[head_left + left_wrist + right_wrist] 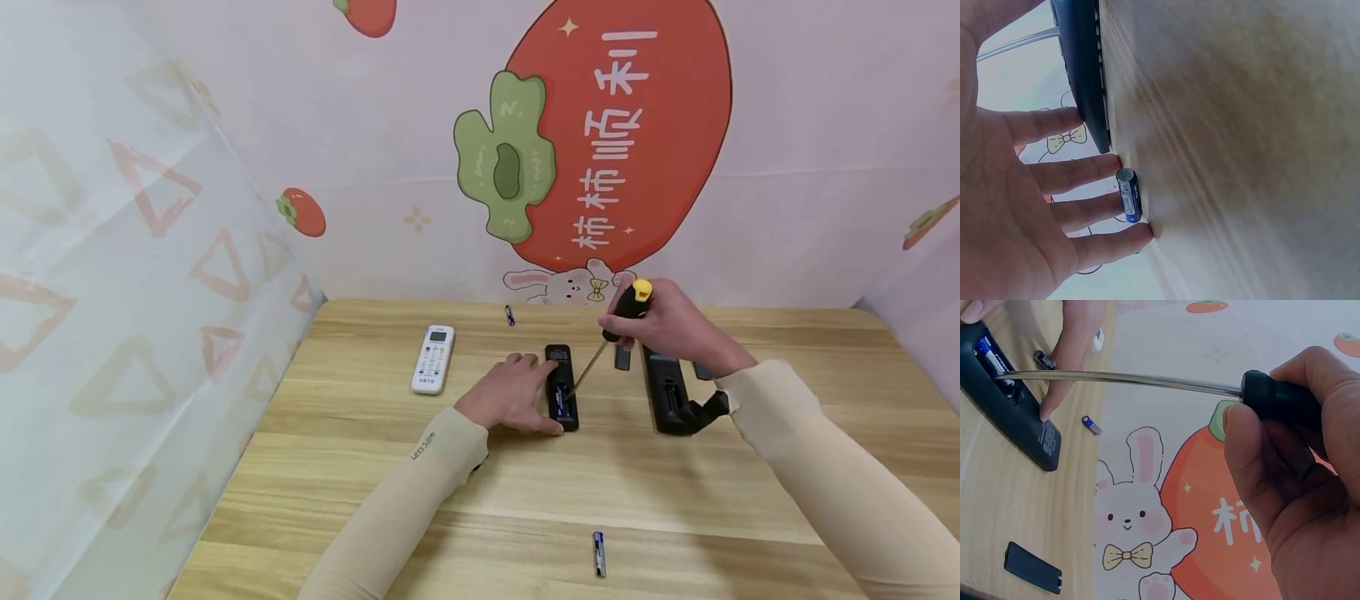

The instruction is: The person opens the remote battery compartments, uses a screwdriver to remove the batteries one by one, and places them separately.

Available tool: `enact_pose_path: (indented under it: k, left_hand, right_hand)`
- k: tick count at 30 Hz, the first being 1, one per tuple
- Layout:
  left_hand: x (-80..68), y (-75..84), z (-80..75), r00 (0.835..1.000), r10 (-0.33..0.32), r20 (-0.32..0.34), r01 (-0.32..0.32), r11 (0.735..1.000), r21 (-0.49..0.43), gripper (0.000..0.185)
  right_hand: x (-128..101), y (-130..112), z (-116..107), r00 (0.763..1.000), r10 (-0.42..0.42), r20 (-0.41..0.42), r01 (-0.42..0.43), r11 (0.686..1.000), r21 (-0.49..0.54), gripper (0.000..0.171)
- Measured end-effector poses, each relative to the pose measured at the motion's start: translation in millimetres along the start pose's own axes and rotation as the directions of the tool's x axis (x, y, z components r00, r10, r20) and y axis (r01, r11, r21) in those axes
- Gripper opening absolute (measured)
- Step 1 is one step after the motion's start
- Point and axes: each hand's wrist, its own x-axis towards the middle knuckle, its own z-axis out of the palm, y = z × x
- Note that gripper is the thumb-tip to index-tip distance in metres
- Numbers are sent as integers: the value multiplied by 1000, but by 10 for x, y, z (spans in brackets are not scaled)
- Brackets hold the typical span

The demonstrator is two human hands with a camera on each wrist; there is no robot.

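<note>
A black remote (pixel 561 387) lies face down mid-table, its battery bay uncovered with a blue battery (pixel 991 353) inside. My left hand (pixel 513 392) lies flat beside it, straight fingers (pixel 1054 125) pressing its left edge and the thumb by its near end. My right hand (pixel 667 327) grips a screwdriver by its black-and-yellow handle (pixel 630 307). The screwdriver's steel shaft (pixel 1122 379) slants down, and its tip rests in the battery bay. The loose battery cover (pixel 1033 567) lies on the table to the right of the remote.
A second black remote (pixel 667 392) lies under my right wrist. A white remote (pixel 432 358) sits to the left. Loose batteries lie near the back wall (pixel 510 315) and near the front edge (pixel 598 554). Patterned walls enclose the wooden table (pixel 375 500) on three sides.
</note>
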Motion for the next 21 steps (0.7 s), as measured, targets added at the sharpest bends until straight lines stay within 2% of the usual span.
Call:
enact_pose_path:
  k: [21]
  left_hand:
    - [24,7,6,1000,-4,1,4,1000,0,102]
  right_hand:
    - [-130,-59,4,999,9,-35,-9,1000,1,13]
